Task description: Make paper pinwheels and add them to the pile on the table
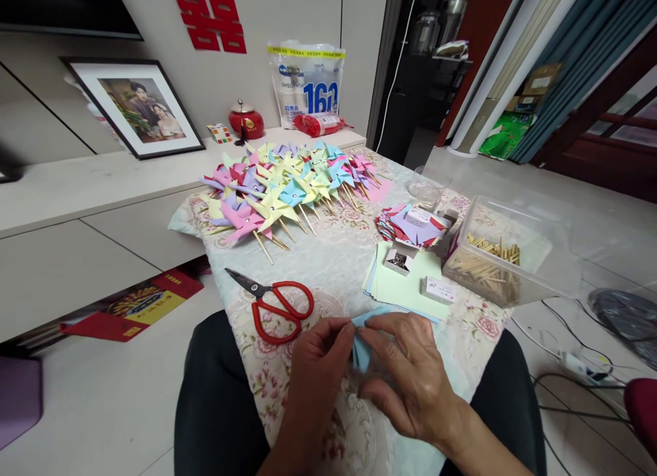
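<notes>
Near the front of the table, a piece of light blue paper [361, 353] is folded between my two hands. My left hand [323, 356] pinches its left edge between thumb and fingers. On its other side, my right hand [410, 370] has its fingers curled over the paper's top, the thumb held apart below. Fingers cover much of the paper, so its full shape is hidden. Red-handled scissors [280, 305] lie partly spread, left of my left hand. Just beyond my right hand is a stack of pale green paper sheets [400, 284].
Several finished paper pinwheels [282, 192] on sticks are heaped at the back left. A small box of metal pins [398, 260] and a closed white box [437, 290] rest on the sheets. Cut coloured paper [410, 226] lies behind. A clear plastic bin [493, 257] holds short wooden sticks.
</notes>
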Demonstrator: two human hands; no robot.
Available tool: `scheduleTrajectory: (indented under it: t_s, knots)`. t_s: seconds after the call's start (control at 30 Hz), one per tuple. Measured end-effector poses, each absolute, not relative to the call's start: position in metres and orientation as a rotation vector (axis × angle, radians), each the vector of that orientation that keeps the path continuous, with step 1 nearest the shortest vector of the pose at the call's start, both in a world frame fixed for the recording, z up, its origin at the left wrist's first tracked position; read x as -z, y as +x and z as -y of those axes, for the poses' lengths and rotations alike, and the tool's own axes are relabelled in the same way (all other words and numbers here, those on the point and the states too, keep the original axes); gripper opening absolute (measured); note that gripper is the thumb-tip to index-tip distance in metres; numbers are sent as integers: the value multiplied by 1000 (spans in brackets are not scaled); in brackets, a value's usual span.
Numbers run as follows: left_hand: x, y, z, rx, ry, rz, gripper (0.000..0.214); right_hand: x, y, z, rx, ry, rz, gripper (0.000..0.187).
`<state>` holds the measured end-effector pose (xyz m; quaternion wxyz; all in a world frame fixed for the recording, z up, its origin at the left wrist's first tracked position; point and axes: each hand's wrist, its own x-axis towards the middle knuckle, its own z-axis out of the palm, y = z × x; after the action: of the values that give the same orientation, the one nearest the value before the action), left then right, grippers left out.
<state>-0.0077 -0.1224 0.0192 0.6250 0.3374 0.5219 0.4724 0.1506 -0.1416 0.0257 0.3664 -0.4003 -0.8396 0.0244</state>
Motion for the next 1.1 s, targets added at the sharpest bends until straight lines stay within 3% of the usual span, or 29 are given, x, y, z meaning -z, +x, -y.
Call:
scheduleTrajectory:
  t_s: [0.33, 0.73, 0.83, 1.1]
  knots:
    - [-28, -19, 123, -865, 1540, -1343, 24, -34, 152, 121, -666, -1214, 1844, 11]
    - [-12, -18, 133, -1011, 1538, -1384, 29, -26, 145, 116, -1113, -1367, 1388, 20]
    - [-12, -18, 134, -1011, 1484, -1378, 21, -22, 144, 117, -1243, -1357, 1252, 25]
    - [-13, -21, 130, -1011, 1223, -1326, 14, -21, 141, 118, -1256, -1335, 1278, 25]
